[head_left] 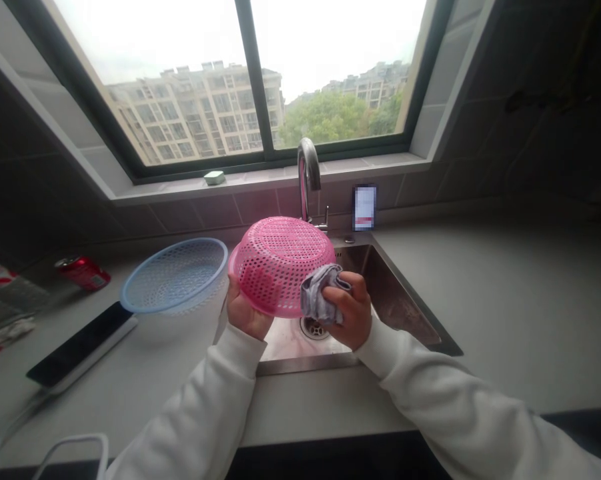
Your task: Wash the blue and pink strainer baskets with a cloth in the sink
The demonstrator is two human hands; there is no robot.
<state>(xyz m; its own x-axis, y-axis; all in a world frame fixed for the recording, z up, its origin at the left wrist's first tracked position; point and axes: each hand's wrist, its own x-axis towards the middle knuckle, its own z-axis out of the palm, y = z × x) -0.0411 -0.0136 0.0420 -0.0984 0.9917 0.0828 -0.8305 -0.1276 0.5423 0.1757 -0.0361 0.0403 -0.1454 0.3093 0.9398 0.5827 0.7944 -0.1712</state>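
A pink plastic colander [285,260] is held over the sink, tilted with its perforated underside up and toward me. My left hand [247,312] grips its rim at the lower left; the fingers are partly hidden behind and inside it. In my right hand [349,310] is a bunched grey cloth [323,291], pressed against the colander's lower right side. Below them, the drain [314,329] of the steel sink [403,300] shows. Much of the basin is covered by the colander and my hands.
A tall faucet [307,163] rises behind the sink. Left on the counter are a blue colander [175,277], a red can [83,272], a black-topped device [83,347] with a cable and a clear bottle [10,287]. A phone [364,208] leans against the back wall.
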